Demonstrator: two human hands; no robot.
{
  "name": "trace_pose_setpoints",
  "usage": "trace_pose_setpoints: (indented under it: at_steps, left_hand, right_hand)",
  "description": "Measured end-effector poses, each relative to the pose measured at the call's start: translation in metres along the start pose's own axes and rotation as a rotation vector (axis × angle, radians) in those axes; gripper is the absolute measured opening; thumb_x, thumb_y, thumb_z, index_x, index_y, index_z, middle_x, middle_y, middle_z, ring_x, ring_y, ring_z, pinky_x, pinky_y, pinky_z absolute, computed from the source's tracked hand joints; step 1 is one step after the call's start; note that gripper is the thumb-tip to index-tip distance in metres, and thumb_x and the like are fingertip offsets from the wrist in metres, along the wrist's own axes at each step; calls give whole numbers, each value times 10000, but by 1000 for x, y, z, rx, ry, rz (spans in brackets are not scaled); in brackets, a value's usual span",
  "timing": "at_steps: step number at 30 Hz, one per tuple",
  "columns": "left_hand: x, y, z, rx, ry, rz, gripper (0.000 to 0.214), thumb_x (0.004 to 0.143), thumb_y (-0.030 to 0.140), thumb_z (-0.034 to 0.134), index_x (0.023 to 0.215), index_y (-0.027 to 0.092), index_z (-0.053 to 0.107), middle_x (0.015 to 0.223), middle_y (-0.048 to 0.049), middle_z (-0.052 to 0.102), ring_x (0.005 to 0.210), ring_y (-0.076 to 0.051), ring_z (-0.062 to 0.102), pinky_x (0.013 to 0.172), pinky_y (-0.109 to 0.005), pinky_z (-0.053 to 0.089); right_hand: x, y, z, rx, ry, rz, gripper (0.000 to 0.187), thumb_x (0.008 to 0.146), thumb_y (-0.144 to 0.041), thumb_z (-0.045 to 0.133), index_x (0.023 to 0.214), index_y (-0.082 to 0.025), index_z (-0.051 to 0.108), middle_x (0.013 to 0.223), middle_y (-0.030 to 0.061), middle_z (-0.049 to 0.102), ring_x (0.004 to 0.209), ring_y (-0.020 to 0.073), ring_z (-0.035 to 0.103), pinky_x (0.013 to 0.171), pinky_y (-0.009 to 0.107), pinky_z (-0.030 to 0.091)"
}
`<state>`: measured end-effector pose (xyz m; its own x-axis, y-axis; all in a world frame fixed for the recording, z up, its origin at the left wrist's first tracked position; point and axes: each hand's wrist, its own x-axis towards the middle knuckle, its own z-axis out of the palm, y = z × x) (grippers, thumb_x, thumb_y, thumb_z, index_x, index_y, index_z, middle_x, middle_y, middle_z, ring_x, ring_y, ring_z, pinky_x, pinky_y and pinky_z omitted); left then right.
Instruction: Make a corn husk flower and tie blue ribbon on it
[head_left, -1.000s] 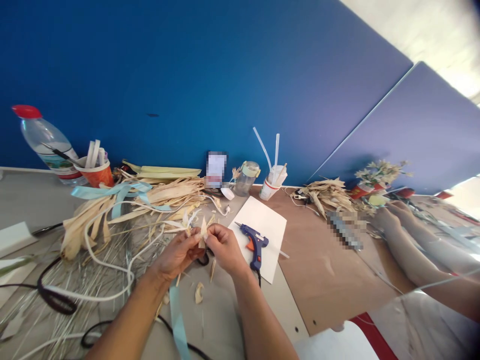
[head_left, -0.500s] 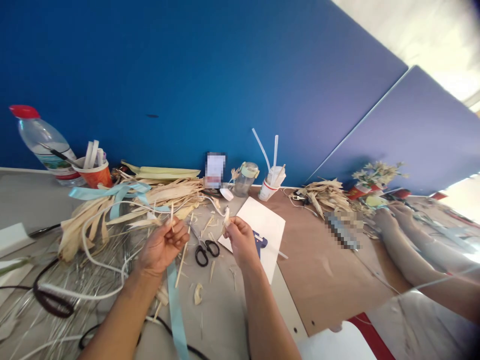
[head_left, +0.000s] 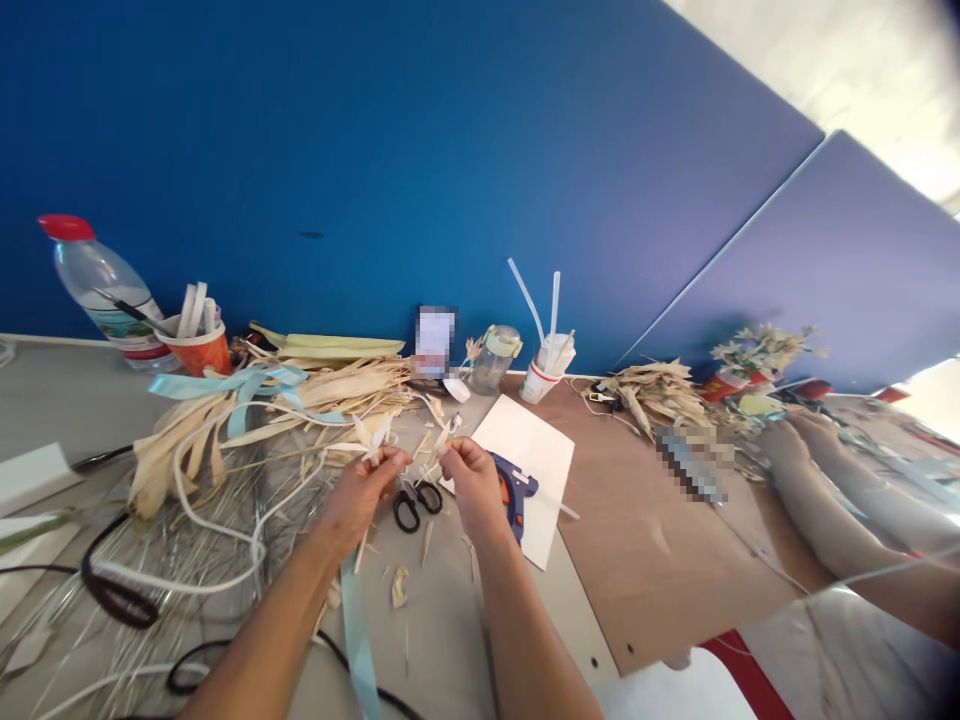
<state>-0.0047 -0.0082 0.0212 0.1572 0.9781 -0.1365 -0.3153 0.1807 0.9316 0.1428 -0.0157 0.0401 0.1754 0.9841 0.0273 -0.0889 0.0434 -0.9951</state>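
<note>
Pinching a petal (head_left: 442, 440) tightly in the right grip (head_left: 472, 482), at ten o'clock from the glue gun (head_left: 519, 488); apparently clasping a flower (head_left: 373, 443) in the closed left grip (head_left: 365, 492). Probably feather-light, papery, easily torn: best held low.

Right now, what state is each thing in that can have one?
Left hand, pinching pale petals
Right hand, pinching husk piece
Scissors, lying flat, blades partly hidden
Glue gun, lying down, partly hidden
Bottle, cap on
Jar, lid on
White cup, upright, holding straws
Orange cup, upright, holding strips
Screen, lit
</note>
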Motion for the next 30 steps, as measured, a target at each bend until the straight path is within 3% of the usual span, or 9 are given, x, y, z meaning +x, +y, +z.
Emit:
trace_pose_setpoints:
  at_steps: [3, 8, 14, 19, 25, 30]
  left_hand:
    - [-1, 0, 3, 26, -27, 25, 286, 683, 426, 703, 687, 147, 640, 547, 45, 451, 492, -80, 346, 483, -224, 278]
    - [-1, -3, 3, 10, -40, -13, 254, 676, 372, 710, 797, 163, 631, 557, 61, 437, 496, -80, 332, 485, -213, 271]
    - [3, -11, 0, 108, -87, 29, 246, 726, 386, 657, 686, 157, 577, 577, 57, 415, 521, -83, 341, 493, -210, 274]
    - [4, -13, -1, 136, -106, 29, 239, 757, 370, 620, 671, 165, 532, 560, 66, 370, 513, -83, 306, 484, -215, 250]
    - [1, -6, 0, 41, -43, 52, 241, 752, 386, 626, 720, 163, 542, 594, 56, 414, 540, -88, 344, 520, -221, 289]
    - [0, 1, 5, -181, -211, -23, 242, 770, 406, 572, 791, 168, 534, 581, 52, 423, 506, -85, 319, 500, -217, 296]
  right_hand:
    - [-3, 1, 4, -60, -30, 4, 197, 727, -331, 572, 620, -180, 505, 520, -64, 417, 489, 83, 332, 489, 223, 261]
    - [-7, 0, 11, -132, -60, 19, 190, 722, -330, 562, 620, -184, 497, 518, -70, 400, 475, 82, 323, 473, 222, 252]
    - [-10, -2, 15, -232, -87, -2, 162, 693, -313, 540, 602, -184, 503, 529, -58, 431, 496, 92, 368, 485, 225, 278]
    - [-8, 0, 11, -160, -109, 66, 152, 684, -303, 545, 598, -187, 496, 492, -76, 402, 458, 81, 321, 460, 221, 246]
    - [3, 5, -3, 17, 81, 27, 140, 671, -276, 566, 586, -178, 513, 500, -72, 415, 493, 81, 328, 498, 224, 261]
    - [4, 7, -2, 47, 89, 25, 145, 670, -271, 581, 582, -175, 516, 498, -73, 406, 493, 81, 314, 495, 229, 242]
